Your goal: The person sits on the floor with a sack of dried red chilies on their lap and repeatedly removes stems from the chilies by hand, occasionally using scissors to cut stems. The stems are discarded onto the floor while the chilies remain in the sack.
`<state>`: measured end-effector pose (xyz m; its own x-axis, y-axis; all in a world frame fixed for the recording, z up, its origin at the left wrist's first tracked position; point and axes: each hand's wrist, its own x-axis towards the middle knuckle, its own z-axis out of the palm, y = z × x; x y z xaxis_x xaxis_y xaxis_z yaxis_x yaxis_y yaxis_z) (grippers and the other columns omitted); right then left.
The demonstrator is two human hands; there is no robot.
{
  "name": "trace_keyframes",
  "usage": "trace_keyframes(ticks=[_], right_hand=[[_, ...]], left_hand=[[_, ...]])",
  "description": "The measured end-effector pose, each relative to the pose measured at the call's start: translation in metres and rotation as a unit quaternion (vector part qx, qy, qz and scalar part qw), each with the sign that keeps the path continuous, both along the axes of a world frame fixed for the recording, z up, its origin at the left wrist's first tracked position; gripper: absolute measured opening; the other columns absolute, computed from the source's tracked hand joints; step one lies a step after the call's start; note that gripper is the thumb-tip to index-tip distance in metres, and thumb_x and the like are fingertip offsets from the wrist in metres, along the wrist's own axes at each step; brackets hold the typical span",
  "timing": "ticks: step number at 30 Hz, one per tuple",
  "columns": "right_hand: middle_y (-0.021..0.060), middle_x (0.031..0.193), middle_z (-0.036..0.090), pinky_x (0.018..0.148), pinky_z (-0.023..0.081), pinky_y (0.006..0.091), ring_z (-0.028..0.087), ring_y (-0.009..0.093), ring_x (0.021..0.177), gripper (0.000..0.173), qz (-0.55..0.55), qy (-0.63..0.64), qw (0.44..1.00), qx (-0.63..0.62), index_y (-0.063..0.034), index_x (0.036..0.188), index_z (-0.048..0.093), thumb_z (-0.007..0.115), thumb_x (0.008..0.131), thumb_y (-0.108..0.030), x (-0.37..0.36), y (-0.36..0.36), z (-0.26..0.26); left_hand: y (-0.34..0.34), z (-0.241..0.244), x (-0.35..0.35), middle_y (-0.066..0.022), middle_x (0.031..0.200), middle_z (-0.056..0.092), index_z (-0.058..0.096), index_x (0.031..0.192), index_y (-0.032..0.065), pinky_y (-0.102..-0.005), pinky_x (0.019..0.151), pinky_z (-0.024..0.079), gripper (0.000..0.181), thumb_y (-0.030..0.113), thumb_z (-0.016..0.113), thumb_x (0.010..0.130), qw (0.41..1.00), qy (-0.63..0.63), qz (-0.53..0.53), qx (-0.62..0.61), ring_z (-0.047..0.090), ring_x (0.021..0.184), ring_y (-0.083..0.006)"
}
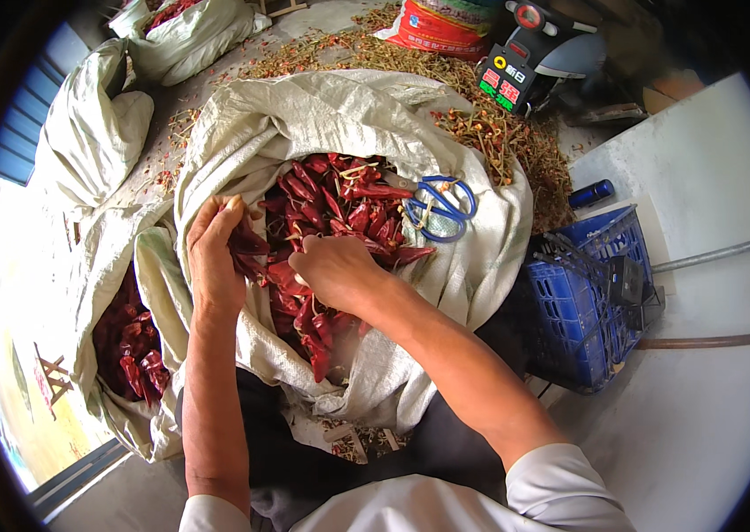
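A large white woven sack (481, 266) with its rim rolled outward stands in front of me, filled with dried red chili peppers (308, 193). At the sack's left inner side, my left hand (218, 246) is closed on several red peppers (247, 243). My right hand (335, 269) reaches over the middle of the pile with its fingers curled down at the peppers; its fingertips are partly hidden, so what it grips is unclear. Scissors with blue handles (438, 207) lie at the right of the opening, their blades partly over the peppers.
Left of the big sack, another woven sack (162, 272) holds red peppers. More sacks (92, 133) stand at the back left. Plant stems and debris (321, 53) cover the floor behind. A blue plastic crate (581, 299) and a blue cylinder (591, 193) are at the right, near a scooter (534, 53).
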<state>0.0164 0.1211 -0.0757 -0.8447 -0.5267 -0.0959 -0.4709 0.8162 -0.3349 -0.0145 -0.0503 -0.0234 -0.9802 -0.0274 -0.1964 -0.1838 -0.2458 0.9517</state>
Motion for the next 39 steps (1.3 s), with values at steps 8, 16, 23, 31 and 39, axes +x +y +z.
trace_keyframes(ticks=[8,16,23,31,39], right_hand=[[0.0159,0.09,0.067,0.075,0.054,0.0483,0.068,0.037,0.087,0.025,-0.027,-0.046,0.997,-0.06,-0.0028,0.098,0.064,0.066,0.088,-0.026,0.004,0.011,0.001],[0.0192,0.082,0.068,0.069,0.052,0.0491,0.068,0.038,0.081,0.013,-0.106,-0.047,0.99,-0.086,-0.0026,0.092,0.063,0.063,0.088,-0.015,0.001,0.007,0.0],[0.0211,0.079,0.065,0.064,0.049,0.0476,0.065,0.041,0.075,0.014,-0.145,0.018,0.906,-0.397,-0.0005,0.09,0.059,0.065,0.089,-0.013,-0.003,0.008,0.012],[0.0192,0.081,0.067,0.068,0.052,0.0455,0.068,0.037,0.079,0.025,-0.113,-0.033,0.96,-0.255,-0.0027,0.089,0.065,0.071,0.085,-0.027,0.003,0.01,0.024],[0.016,0.082,0.069,0.072,0.053,0.0471,0.068,0.036,0.078,0.019,-0.115,-0.075,0.983,-0.123,-0.0068,0.087,0.069,0.069,0.086,-0.025,0.003,0.024,0.016]], left_hand=[[0.0,0.002,0.002,0.0016,0.062,0.051,0.062,0.091,0.0069,-0.0214,0.038,0.037,0.012,0.019,0.063,0.094,0.993,-0.024,0.002,-0.114,0.043,0.042,-0.0069],[-0.008,0.004,0.005,0.0034,0.057,0.048,0.063,0.087,0.0067,-0.0207,0.039,0.033,0.018,0.023,0.065,0.094,0.983,-0.032,-0.008,-0.18,0.04,0.042,-0.0044],[0.002,0.004,0.013,0.0003,0.08,0.062,0.067,0.111,0.0008,-0.0211,0.056,0.043,0.028,0.02,0.068,0.091,0.975,0.008,-0.09,-0.203,0.054,0.064,-0.0063],[-0.006,-0.001,0.003,-0.003,0.079,0.065,0.063,0.093,0.0035,-0.0206,0.05,0.045,0.02,0.023,0.061,0.097,0.983,-0.007,-0.063,-0.171,0.058,0.057,-0.0073],[-0.012,0.005,-0.003,-0.0024,0.073,0.061,0.064,0.091,0.0015,-0.0238,0.055,0.044,0.021,0.022,0.068,0.093,0.993,0.01,-0.039,-0.112,0.054,0.058,-0.0083]])
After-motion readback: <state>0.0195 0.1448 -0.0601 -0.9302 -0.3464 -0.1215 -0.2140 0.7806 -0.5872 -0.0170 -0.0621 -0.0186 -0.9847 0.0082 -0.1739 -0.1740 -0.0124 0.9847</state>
